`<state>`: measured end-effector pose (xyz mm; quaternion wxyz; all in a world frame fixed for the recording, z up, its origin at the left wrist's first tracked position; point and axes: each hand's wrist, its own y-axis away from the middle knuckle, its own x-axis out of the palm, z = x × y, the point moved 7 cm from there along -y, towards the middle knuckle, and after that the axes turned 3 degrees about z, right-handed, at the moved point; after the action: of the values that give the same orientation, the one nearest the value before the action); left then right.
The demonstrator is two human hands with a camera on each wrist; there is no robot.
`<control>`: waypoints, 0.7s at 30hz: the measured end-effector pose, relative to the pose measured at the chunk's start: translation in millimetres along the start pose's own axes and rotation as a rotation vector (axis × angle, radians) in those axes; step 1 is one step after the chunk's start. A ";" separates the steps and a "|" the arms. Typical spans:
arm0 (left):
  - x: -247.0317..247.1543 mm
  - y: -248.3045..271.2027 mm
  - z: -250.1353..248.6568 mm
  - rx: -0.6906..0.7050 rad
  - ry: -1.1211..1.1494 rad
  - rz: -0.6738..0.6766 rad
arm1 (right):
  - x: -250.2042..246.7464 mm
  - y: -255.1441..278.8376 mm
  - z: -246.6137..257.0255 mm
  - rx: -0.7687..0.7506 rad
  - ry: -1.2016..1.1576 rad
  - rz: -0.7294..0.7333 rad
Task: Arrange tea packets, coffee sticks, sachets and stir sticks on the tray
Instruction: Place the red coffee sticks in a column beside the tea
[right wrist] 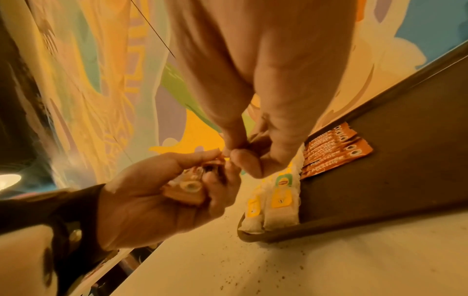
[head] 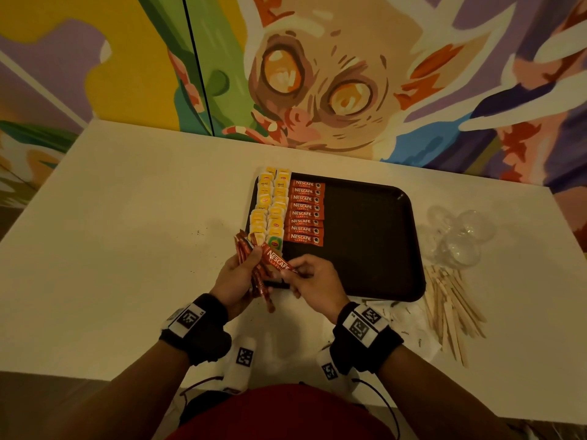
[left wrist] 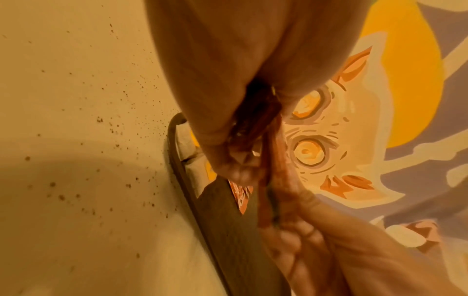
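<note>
Head view: left hand (head: 235, 277) grips coffee sticks (head: 259, 282), right hand (head: 313, 281) apparently pinches one; tray (head: 365, 242) right half bare.

"NESCAFÉ CLASSIC" stands in white on the red coffee sticks lying on the black tray (head: 306, 211) and on the red stick held over its near edge (head: 277, 262).

Tea packets (head: 269, 207) left on tray (head: 365, 236) (coffee sticks (head: 306, 213) beside), stir sticks (head: 452, 309) right.
</note>
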<state>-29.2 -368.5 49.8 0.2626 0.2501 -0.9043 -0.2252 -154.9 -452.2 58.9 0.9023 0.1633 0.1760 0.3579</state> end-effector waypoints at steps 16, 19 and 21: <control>-6.2 -11.5 -9.5 0.122 -0.385 -0.066 | -29.9 -16.8 -27.0 0.135 -0.332 -0.141; -11.1 -13.6 -6.1 0.037 -0.284 -0.083 | -43.4 -29.1 -35.4 0.187 -0.318 -0.229; -11.3 -14.1 -3.7 -0.022 -0.207 -0.068 | -51.1 -39.6 -43.1 0.231 -0.278 -0.287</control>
<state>-14.0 -374.0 41.0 0.1628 0.2533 -0.9149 -0.2687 -185.2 -508.1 14.4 0.9349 0.2865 0.1112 0.1776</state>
